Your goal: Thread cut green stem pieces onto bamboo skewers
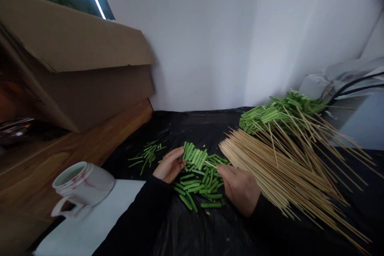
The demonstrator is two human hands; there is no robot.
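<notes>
My right hand is closed around a thin wooden skewer. On the skewer's far part sits a row of short green stem pieces, side by side and crosswise to the stick. My left hand pinches the left end of that row between thumb and fingers. Beneath both hands lies a loose pile of cut green stems. Just right of my right hand, many bare skewers are fanned out.
Finished green skewers are stacked at the back right. A few thin stems lie to the left. A white mug stands at the left on a white sheet. A cardboard box and a wall bound the black plastic cover.
</notes>
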